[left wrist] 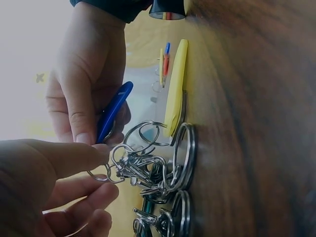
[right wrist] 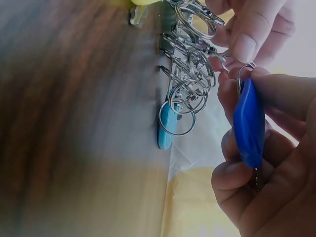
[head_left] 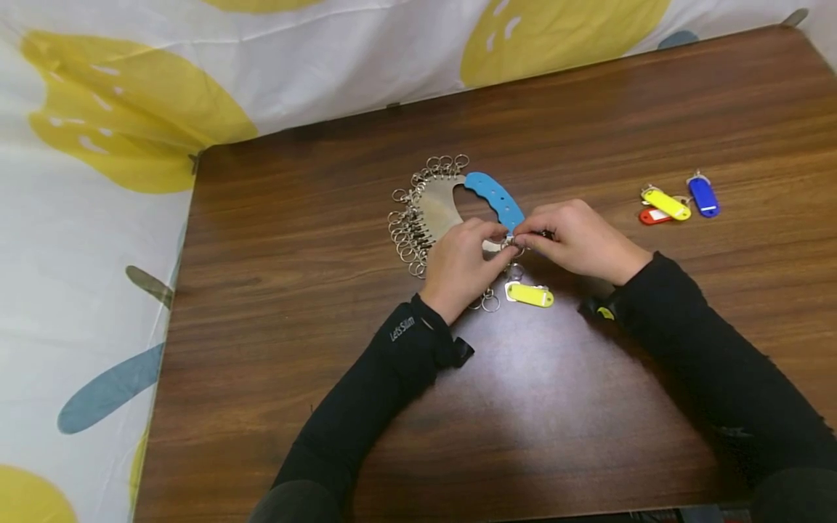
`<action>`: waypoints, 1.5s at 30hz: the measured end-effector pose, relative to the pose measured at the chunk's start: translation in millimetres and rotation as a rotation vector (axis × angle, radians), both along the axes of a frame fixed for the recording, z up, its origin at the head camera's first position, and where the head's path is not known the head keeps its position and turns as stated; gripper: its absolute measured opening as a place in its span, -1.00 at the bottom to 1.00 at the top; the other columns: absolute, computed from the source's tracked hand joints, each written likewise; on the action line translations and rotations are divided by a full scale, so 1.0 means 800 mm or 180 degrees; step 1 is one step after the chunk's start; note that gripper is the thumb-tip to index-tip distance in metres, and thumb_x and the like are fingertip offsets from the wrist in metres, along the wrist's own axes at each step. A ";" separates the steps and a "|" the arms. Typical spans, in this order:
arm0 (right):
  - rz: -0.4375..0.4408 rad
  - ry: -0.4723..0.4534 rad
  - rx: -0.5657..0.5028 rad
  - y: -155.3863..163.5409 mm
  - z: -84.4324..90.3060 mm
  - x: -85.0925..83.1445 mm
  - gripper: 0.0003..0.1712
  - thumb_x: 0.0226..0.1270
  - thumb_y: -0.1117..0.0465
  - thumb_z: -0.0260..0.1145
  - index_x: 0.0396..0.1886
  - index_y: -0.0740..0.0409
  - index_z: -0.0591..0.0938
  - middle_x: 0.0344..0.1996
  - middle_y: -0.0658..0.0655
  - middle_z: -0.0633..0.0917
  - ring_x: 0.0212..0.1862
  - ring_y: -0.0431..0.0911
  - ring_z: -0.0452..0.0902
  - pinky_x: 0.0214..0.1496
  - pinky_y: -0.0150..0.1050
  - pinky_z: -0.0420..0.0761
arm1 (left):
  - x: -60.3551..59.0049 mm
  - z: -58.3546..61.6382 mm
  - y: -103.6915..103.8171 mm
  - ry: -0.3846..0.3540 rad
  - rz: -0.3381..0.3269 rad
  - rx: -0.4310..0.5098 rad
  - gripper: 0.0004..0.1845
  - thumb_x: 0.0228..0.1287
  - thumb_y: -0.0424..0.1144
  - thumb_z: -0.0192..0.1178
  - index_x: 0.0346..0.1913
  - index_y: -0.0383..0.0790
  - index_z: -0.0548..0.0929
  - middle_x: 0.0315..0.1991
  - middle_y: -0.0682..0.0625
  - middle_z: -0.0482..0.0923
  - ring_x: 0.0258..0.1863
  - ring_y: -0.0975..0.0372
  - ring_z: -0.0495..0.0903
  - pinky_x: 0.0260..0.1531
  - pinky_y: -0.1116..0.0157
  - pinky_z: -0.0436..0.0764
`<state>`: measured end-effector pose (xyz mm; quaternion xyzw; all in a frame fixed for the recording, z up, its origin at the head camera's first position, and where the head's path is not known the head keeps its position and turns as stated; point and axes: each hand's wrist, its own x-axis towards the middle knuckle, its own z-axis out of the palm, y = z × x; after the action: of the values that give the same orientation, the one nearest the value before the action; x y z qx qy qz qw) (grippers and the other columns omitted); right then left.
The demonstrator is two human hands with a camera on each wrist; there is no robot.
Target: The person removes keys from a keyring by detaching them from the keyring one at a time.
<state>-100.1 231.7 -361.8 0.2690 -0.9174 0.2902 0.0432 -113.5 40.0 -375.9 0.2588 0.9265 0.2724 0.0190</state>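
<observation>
Between the thumb and fingers of my right hand is a blue key tag with a small metal ring at its top. My left hand pinches a metal key ring right beside that tag, and the fingertips of both hands nearly meet. Below them lies a fan-shaped metal plate with a blue handle. Snap clasps with split rings line its curved edge; my left hand hides part of it. A yellow key tag rests on the table near the plate's lower end.
Farther right on the wooden table lie another yellow key tag, a red key tag and a second blue key tag. A white cloth with yellow patterns hangs along the back and left edges.
</observation>
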 end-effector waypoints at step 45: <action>-0.0016 -0.0011 0.0002 0.002 -0.002 -0.001 -0.88 0.20 0.33 0.34 -0.27 0.16 0.74 -0.39 0.04 0.73 -0.43 -0.24 0.51 -0.36 -0.36 0.45 | 0.002 0.002 0.001 -0.0019 -0.0051 -0.0012 -0.65 0.22 0.04 0.24 0.03 0.01 0.66 -0.04 0.11 0.66 -0.13 0.28 0.64 -0.26 0.32 0.57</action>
<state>-101.1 233.7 -363.5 0.2662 -0.9182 0.2903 0.0423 -111.6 40.8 -374.3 0.2653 0.9249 0.2712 0.0245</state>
